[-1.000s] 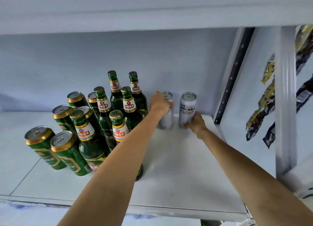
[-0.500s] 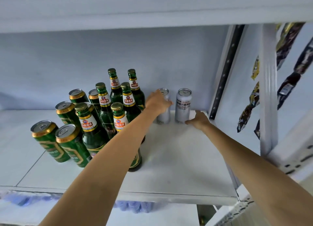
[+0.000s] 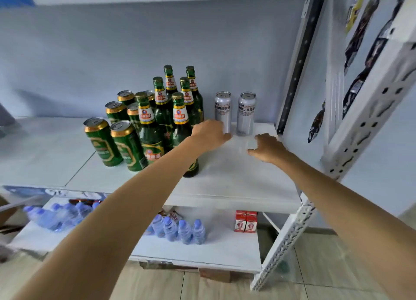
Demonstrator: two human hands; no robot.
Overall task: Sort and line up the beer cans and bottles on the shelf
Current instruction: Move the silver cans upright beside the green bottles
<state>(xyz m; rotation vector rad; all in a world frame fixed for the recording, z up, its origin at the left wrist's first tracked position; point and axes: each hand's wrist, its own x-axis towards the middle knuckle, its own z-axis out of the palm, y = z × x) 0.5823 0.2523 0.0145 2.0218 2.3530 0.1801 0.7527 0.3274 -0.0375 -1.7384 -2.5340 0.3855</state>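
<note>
Two silver beer cans (image 3: pixel 222 110) (image 3: pixel 246 113) stand side by side at the back right of the white shelf (image 3: pixel 236 182). To their left is a cluster of green beer bottles (image 3: pixel 180 117) and several green cans with gold tops (image 3: pixel 102 142). My left hand (image 3: pixel 209 134) hovers low in front of the left silver can, fingers loose, holding nothing. My right hand (image 3: pixel 266 147) is over the shelf just in front of the right silver can, fingers apart and empty. My left forearm hides part of the front bottle.
A white perforated shelf post (image 3: pixel 290 239) runs down the right side. Dark snack packets (image 3: pixel 358 36) hang at the far right. On the lower shelf stand water bottles (image 3: pixel 177 231) and small red boxes (image 3: pixel 245 221). The upper shelf board is close overhead.
Both hands have let go of the silver cans and drawn back toward me. The cans stay upright at the back. The view has tilted down, showing the lower shelf.
</note>
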